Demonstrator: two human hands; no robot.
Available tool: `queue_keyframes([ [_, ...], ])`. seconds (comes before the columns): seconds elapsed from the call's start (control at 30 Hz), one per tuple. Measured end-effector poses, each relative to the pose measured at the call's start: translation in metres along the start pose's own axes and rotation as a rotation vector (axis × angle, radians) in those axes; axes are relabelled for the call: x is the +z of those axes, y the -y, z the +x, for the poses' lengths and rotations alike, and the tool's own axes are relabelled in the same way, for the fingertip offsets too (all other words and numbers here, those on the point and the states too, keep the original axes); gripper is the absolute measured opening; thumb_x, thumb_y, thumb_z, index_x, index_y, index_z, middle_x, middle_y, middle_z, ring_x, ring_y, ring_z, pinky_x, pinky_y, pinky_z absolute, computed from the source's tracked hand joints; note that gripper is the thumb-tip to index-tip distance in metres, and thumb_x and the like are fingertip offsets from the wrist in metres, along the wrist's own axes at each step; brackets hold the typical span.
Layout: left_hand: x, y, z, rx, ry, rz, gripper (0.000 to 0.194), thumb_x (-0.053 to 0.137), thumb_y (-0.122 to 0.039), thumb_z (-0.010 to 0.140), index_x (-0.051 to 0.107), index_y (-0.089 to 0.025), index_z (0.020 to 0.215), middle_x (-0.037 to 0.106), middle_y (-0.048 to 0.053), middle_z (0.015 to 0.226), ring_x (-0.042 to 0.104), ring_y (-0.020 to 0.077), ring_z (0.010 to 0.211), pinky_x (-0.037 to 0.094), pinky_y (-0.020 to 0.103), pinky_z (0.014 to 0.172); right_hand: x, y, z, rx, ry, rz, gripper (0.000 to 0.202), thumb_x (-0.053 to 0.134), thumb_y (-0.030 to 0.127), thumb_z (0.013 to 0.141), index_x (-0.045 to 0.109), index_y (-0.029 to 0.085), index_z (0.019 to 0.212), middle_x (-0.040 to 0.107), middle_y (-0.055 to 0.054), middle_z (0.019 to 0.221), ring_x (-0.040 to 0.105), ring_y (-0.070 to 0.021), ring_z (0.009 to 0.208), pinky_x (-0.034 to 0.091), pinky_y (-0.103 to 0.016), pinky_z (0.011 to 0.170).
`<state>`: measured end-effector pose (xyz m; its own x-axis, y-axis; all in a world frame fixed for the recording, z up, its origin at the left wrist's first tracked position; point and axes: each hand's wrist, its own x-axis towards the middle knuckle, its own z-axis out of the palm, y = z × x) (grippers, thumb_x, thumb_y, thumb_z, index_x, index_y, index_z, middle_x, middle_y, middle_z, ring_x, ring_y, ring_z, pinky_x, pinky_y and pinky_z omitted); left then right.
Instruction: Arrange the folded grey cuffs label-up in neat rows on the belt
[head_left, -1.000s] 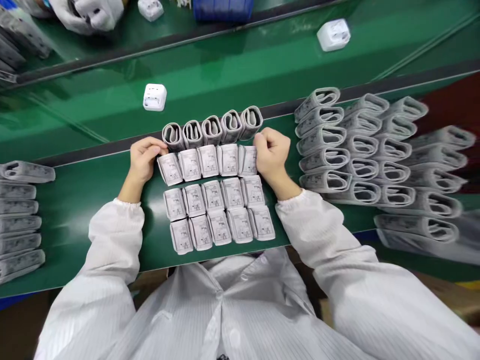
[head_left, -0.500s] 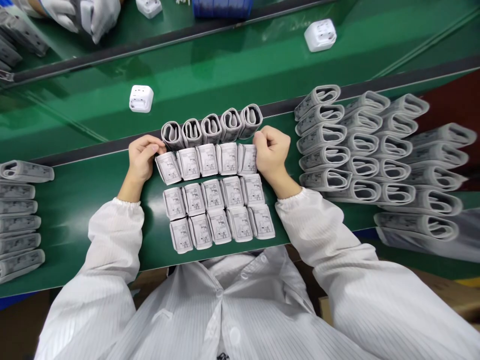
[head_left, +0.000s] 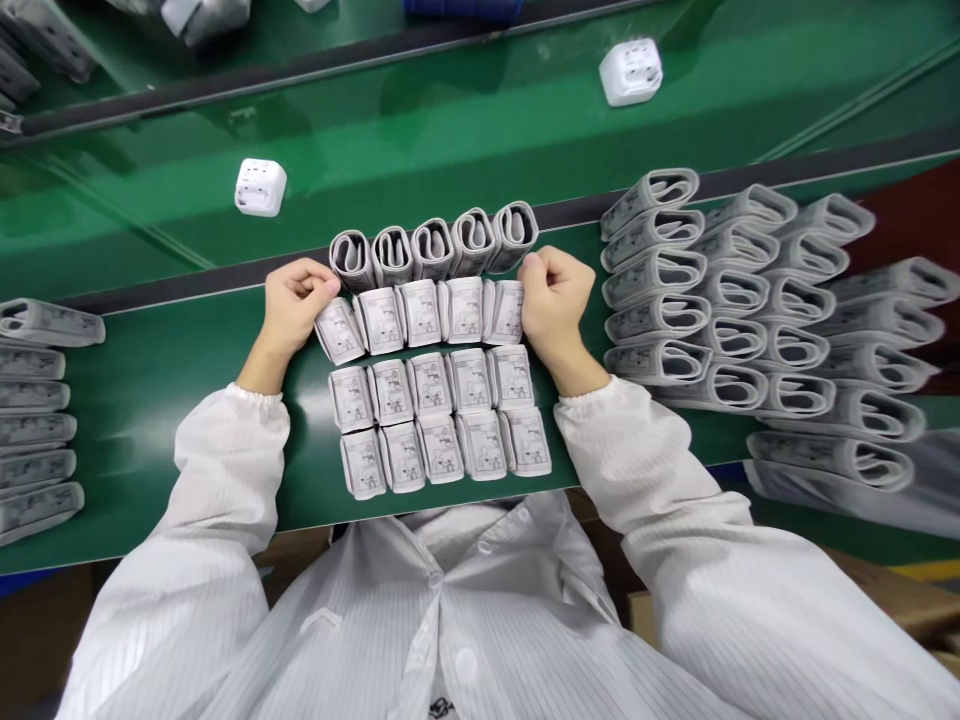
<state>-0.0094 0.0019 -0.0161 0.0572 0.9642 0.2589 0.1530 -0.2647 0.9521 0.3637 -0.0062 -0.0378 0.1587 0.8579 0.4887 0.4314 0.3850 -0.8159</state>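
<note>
Several folded, printed leaflets [head_left: 421,313] stand in a row across the green table between my hands. My left hand [head_left: 301,298] is closed at the row's left end, thumb and forefinger pinched by the end leaflet; whether they grip it is unclear. At the right end my right hand [head_left: 556,305] is curled into a fist against the last leaflet, its fingertips hidden. Behind this row stand several rolled leaflets [head_left: 433,248] with their looped ends up. Two more rows of folded leaflets [head_left: 441,447] lie nearer my body.
Stacks of folded leaflets [head_left: 656,305] fill the right side, and more leaflets [head_left: 34,430] line the left edge. White socket-like units [head_left: 260,187] sit on the green strip beyond the dark rail. A gloved hand [head_left: 202,18] shows at the top left.
My view has shifted slightly. Both hands remain at the ends of the row, which has moved slightly away from the two nearer rows. The white units have shifted left in view.
</note>
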Motion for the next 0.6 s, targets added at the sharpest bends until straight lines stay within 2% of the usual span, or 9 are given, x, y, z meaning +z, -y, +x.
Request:
queue_keyframes([
  [0.2,-0.0014,0.0045,0.0007,0.018,-0.002,0.000,0.053,0.091,-0.072,0.084,0.073,-0.022,0.080,0.054,-0.005,0.057,0.036,0.0056,0.043,0.026,0.022,0.043,-0.0003,-0.0008,-0.0001,0.003,0.001,-0.004,0.067,0.057,0.067,0.112,0.030,0.026,0.066,0.034,0.003,0.064,0.034,-0.0152,0.061,0.031,-0.037,0.061],
  [0.4,-0.0002,-0.0001,0.0004,0.001,0.013,-0.011,0.047,0.093,-0.068,0.081,0.078,-0.023,0.082,0.065,-0.001,0.069,0.050,0.0085,0.052,0.033,0.023,0.049,-0.0004,-0.0003,0.0008,0.021,0.031,0.076,0.066,0.060,0.069,0.109,0.038,0.026,0.065,0.042,0.002,0.064,0.040,-0.0165,0.062,0.040,-0.038,0.064],
  [0.6,-0.0014,-0.0015,-0.0004,-0.065,-0.010,-0.064,0.031,0.098,-0.047,0.075,0.079,-0.024,0.082,0.067,-0.001,0.070,0.054,0.0105,0.055,0.039,0.025,0.052,-0.0022,0.0055,0.0053,0.062,0.097,0.177,0.047,0.063,0.058,0.105,0.056,0.025,0.072,0.057,-0.001,0.074,0.056,-0.0196,0.071,0.050,-0.039,0.069],
])
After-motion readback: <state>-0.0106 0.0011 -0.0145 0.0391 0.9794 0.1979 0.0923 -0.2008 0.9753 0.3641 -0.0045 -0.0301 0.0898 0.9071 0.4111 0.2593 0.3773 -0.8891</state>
